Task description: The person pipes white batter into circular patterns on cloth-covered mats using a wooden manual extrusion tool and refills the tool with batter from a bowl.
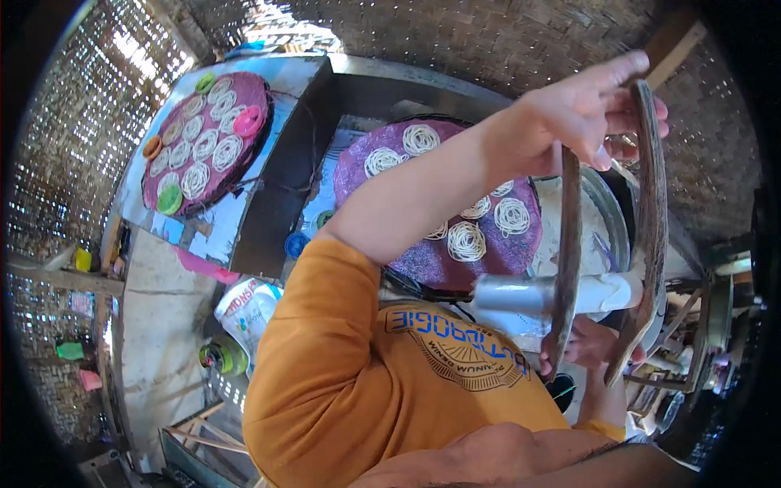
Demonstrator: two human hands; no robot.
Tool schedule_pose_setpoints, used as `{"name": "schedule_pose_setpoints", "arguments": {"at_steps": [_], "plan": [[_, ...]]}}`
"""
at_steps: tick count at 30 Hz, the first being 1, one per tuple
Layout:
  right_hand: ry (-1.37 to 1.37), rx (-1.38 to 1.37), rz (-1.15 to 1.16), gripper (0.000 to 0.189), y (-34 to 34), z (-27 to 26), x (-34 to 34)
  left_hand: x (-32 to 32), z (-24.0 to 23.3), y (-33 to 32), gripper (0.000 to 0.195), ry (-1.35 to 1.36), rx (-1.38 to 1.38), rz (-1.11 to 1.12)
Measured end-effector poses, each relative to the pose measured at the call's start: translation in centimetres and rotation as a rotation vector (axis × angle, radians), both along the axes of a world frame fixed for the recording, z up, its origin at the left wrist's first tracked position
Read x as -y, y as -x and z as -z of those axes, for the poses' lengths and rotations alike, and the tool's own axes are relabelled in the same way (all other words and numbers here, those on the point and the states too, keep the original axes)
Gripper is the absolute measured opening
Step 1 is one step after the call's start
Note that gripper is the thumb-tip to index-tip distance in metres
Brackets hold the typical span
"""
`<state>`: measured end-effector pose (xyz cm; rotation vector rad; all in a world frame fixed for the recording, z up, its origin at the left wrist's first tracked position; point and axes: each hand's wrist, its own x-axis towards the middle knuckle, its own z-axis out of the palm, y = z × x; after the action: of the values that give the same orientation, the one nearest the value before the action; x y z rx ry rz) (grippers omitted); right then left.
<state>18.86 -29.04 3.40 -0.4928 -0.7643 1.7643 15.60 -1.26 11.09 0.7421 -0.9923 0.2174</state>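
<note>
My left hand (pixel 573 116) is at the top ends of a two-handled wooden press (pixel 650 201). Its fingers pass behind one bar, and its thumb lies near the other. Lower down, my right hand (pixel 589 344) grips the opposite ends of both bars. A pale metal cylinder (pixel 518 294) runs crosswise through the press. Left of it, a round tray covered in purple sheet (pixel 518 253) bears coils of white noodle-like strands (pixel 467 242). My left forearm hides part of this tray. Behind the press stands a wide basin (pixel 619 213) with a whitish mass, perhaps dough, inside.
A second round tray (pixel 177 134) at the left holds several coils and small coloured dishes (pixel 249 121). A dark board edge (pixel 280 183) rises between the trays. Below lie a white printed sack (pixel 247 305) and a green gas cylinder (pixel 229 355). Woven walls (pixel 427 36) surround the space.
</note>
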Motion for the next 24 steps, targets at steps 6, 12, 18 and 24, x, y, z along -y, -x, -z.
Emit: {"name": "schedule_pose_setpoints", "arguments": {"at_steps": [6, 12, 18, 24], "plan": [[0.214, 0.245, 0.242, 0.111, -1.6, 1.5, 3.2, 0.0, 5.5, -3.8, 0.069, 0.087, -0.25, 0.068], [0.504, 0.24, 0.412, 0.114, -1.2, 1.3, 1.2, -0.8, 11.2, -6.8, 0.044, 0.373, -0.442, 0.193], [0.553, 0.239, 0.454, 0.111, -1.5, 2.3, 0.1, -2.1, 13.2, -7.5, 0.053, 0.47, -0.508, 0.131], [0.579, 0.379, 0.527, 0.106, -2.4, 0.3, 3.3, 0.1, 13.0, -7.1, 0.045, 0.455, -0.377, 0.087]]}}
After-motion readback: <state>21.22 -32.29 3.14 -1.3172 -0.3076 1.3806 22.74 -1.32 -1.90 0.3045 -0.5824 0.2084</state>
